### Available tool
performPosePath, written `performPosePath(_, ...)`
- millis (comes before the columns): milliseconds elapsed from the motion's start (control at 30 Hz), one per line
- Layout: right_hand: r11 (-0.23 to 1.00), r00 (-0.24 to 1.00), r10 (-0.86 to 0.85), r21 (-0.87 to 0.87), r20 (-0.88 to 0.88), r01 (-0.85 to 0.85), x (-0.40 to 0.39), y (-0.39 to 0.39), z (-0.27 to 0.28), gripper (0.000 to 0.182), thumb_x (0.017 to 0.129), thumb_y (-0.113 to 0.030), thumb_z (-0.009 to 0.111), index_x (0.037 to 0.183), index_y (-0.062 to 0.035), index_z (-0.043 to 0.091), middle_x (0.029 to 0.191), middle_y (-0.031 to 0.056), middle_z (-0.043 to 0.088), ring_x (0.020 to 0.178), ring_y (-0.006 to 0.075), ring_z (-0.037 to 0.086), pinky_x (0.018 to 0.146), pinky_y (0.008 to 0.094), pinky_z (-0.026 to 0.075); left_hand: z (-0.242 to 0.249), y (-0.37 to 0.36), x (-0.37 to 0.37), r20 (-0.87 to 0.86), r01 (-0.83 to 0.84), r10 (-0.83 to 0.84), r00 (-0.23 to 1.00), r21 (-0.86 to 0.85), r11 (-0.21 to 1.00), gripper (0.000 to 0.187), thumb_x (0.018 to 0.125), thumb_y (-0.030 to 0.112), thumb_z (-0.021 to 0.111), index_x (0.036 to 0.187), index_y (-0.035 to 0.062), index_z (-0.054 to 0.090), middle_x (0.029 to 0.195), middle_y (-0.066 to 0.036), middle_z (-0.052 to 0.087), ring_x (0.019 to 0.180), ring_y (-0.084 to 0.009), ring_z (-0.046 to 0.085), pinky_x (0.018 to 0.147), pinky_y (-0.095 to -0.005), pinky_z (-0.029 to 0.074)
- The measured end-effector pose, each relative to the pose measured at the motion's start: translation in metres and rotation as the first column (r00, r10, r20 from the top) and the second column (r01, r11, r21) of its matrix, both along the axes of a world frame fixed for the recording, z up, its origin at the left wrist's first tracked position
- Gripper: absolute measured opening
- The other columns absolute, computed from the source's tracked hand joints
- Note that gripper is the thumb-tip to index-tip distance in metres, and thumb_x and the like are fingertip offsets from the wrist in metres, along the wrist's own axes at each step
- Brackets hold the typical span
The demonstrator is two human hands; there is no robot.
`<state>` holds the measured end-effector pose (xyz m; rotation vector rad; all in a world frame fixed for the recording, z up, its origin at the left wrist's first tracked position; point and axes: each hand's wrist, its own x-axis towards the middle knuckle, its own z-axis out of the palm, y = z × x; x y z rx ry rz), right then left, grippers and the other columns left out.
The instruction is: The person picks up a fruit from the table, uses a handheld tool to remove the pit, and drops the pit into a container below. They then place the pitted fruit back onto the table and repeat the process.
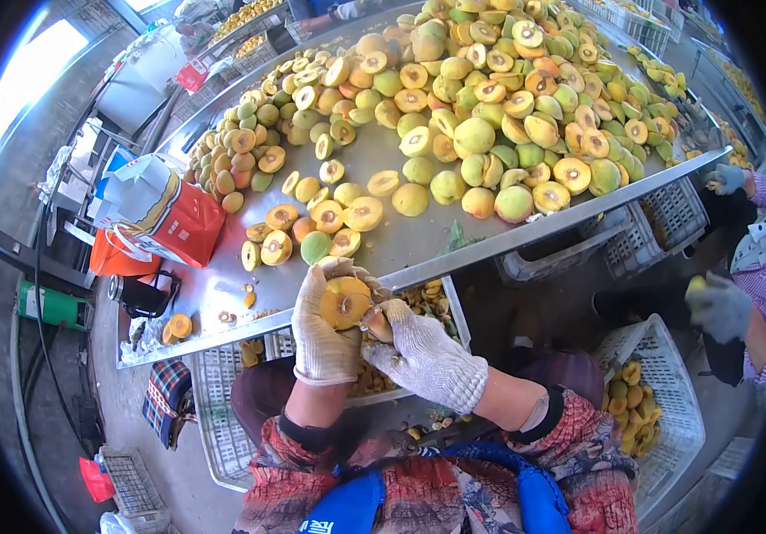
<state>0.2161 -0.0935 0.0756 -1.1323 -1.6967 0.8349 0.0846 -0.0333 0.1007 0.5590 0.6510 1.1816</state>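
Note:
My left hand, in a whitish knit glove, is closed around a halved yellow peach, its cut face turned up. My right hand, gloved alike, is closed right beside the fruit. A small brownish tool shows at its fingertips, touching the peach half; most of it is hidden. Both hands are in front of the metal table's near edge, over a crate of cut pieces. Just beyond them, several peach halves and a greenish peach piece lie on the metal table.
A large heap of halved peaches covers the table's far side. A red and white bag stands at left. White crates flank my legs, one at right holding fruit. At the right edge, another person's gloved hand holds a fruit piece.

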Motion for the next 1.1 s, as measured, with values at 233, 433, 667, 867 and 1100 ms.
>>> performPosePath(233,0.997,0.986,0.072,-0.026,0.153,-0.069,-0.006,0.000,-0.011,0.029,0.086,-0.018,0.058,0.111,-0.0054,0.051,0.098,0.0231,0.052,0.085,0.0417,0.058,0.071,0.0480,0.048,-0.001,-0.012,0.001,-0.147,-0.044,0.043,0.988,-0.002,0.999,0.039,0.093,0.040,0.050,0.099,0.0023,0.057,0.089,-0.016,0.061,0.086,-0.0319,0.062,0.080,-0.0436,0.051)
performPosePath(433,0.997,0.983,0.077,-0.031,0.164,-0.073,-0.010,-0.002,-0.012,0.033,0.085,-0.016,0.057,0.116,-0.0075,0.050,0.101,0.0228,0.052,0.085,0.0420,0.058,0.072,0.0473,0.050,-0.006,-0.016,-0.004,-0.200,-0.039,0.046,0.979,0.042,0.998,0.039,0.094,0.040,0.048,0.100,0.0023,0.057,0.091,-0.017,0.062,0.087,-0.0313,0.062,0.081,-0.0426,0.050)
performPosePath(667,0.994,0.989,0.105,-0.007,0.103,-0.105,-0.015,-0.007,-0.021,0.046,0.083,-0.014,0.058,0.127,-0.0130,0.045,0.106,0.0225,0.051,0.086,0.0417,0.059,0.072,0.0479,0.051,-0.001,-0.021,-0.008,-0.369,-0.012,0.061,0.927,0.132,0.991,0.034,0.094,0.034,0.049,0.096,0.0012,0.058,0.090,-0.015,0.062,0.083,-0.0269,0.061,0.079,-0.0391,0.050)
performPosePath(867,0.991,0.982,0.135,-0.034,0.130,-0.131,-0.017,-0.010,-0.028,0.049,0.083,-0.014,0.058,0.129,-0.0127,0.043,0.106,0.0225,0.051,0.084,0.0418,0.059,0.071,0.0481,0.052,0.005,-0.026,-0.010,-0.518,0.062,0.038,0.854,0.174,0.983,0.031,0.093,0.029,0.050,0.092,-0.0011,0.059,0.087,-0.015,0.063,0.079,-0.0242,0.062,0.076,-0.0359,0.051)
performPosePath(1100,0.946,0.982,0.171,-0.265,-0.079,-0.186,-0.015,-0.012,-0.014,0.039,0.084,-0.018,0.057,0.119,-0.0067,0.047,0.101,0.0245,0.054,0.085,0.0429,0.060,0.072,0.0482,0.050,0.020,-0.013,-0.017,-0.670,0.294,-0.134,0.730,0.131,0.947,0.035,0.092,0.032,0.050,0.096,-0.0018,0.058,0.090,-0.015,0.063,0.080,-0.0246,0.062,0.078,-0.0351,0.050)
